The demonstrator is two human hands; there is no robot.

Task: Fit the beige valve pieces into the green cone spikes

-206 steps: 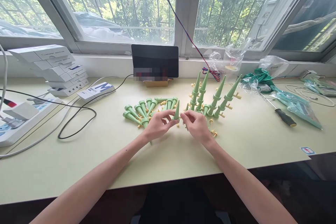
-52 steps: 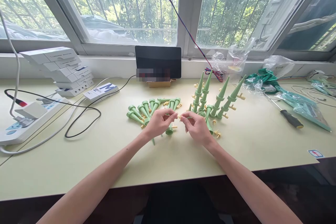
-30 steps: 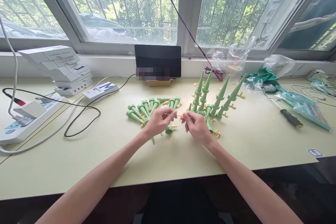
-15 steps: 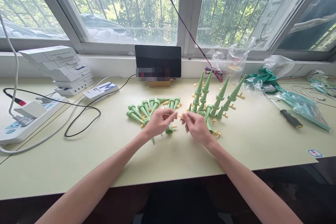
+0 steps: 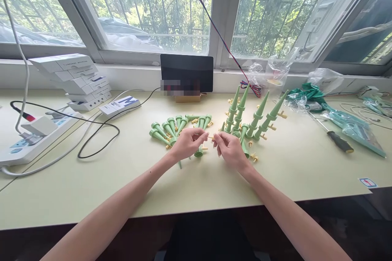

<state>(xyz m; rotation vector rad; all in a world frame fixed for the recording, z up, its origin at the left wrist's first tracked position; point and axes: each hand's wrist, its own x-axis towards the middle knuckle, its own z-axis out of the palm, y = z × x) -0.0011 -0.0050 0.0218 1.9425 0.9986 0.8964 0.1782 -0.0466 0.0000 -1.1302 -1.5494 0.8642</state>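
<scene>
Both hands meet above the middle of the table, pinching a small yellow plastic valve (image 5: 210, 138) between them. My left hand (image 5: 189, 144) is closed on its left end, and my right hand (image 5: 230, 148) grips the right end; fingers cover most of it. Loose green watering spikes (image 5: 158, 133) lie fanned out beyond and left of my left hand, with yellow valves among them. One more spike (image 5: 199, 153) lies beneath the hands, its wide end facing me. Behind my right hand, green spikes (image 5: 259, 111) stand stacked in tall columns, yellow valves sticking out sideways. Loose yellow valves (image 5: 255, 158) lie beside my right wrist.
A dark screen (image 5: 186, 71) stands at the back by the window. White boxes (image 5: 82, 83), a power strip (image 5: 39, 140) and a black cable (image 5: 118, 130) occupy the left. On the right are a screwdriver (image 5: 339, 142) and plastic bags (image 5: 352, 126). The table's front edge runs below my forearms.
The camera view has shifted slightly, so everything sits a little further right. Both hands keep their pinch on the yellow valve, with hardly any visible movement.
</scene>
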